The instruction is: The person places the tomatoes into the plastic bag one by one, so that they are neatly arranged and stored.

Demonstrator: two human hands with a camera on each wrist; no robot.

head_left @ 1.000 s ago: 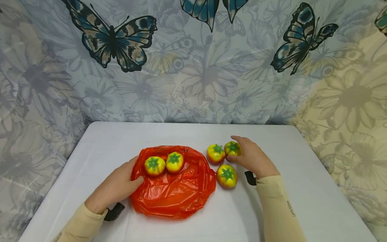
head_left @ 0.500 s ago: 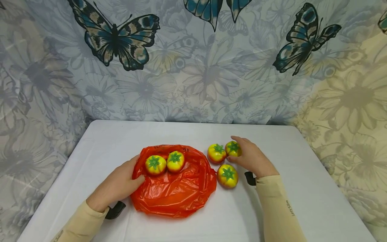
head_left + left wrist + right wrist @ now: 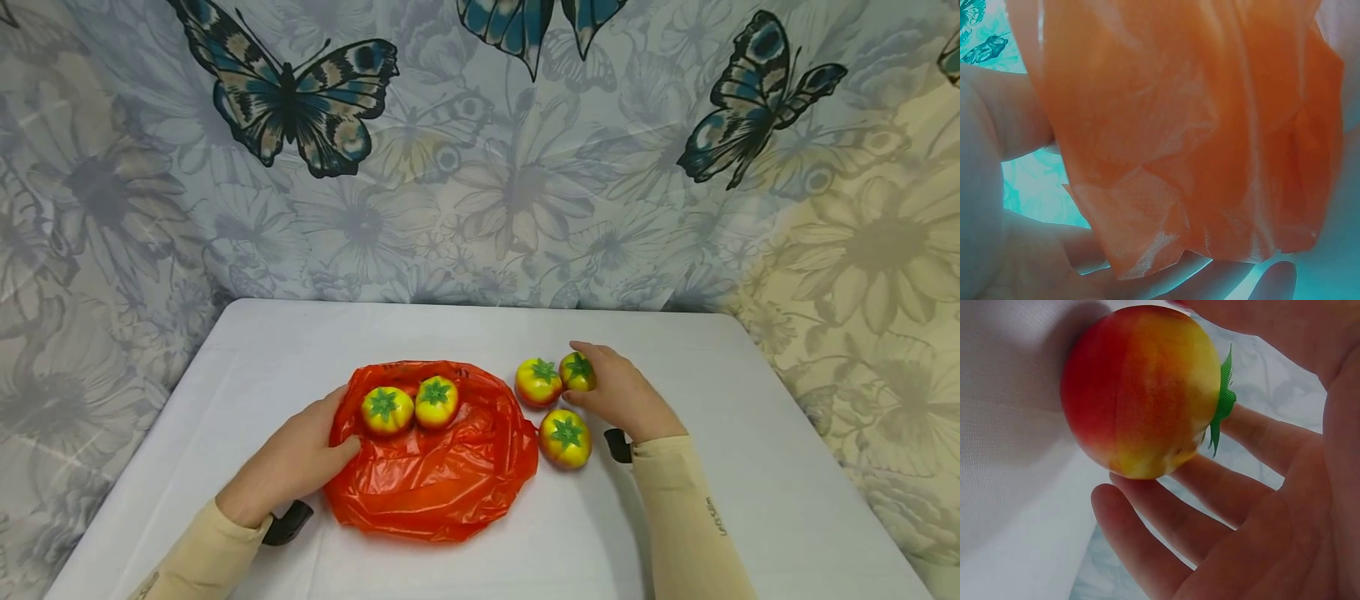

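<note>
My left hand (image 3: 300, 454) holds the left edge of a crumpled red plastic bag (image 3: 450, 475), thumb on the near side and the other fingers partly hidden behind it. In the left wrist view the bag (image 3: 1166, 137) hangs between thumb and fingers. Two red-yellow artificial tomatoes, one on the left (image 3: 387, 412) and one on the right (image 3: 437, 403), sit at the bag's far part. On the right, my right hand (image 3: 622, 392) curls its thumb and fingers round another artificial tomato (image 3: 1141, 394) with a green fabric calyx; it rests on or very near the tabletop.
Just left of the right hand stands one more tomato (image 3: 537, 383), touching or almost touching the held one. Nearer me, another tomato (image 3: 566, 439) lies against the bag's right edge. A white-covered table (image 3: 765, 467) extends to a butterfly-patterned cloth backdrop (image 3: 517, 208).
The right hand has shifted slightly leftward and closed further round its tomato. The left hand stays at the bag, and the other tomatoes keep their places.
</note>
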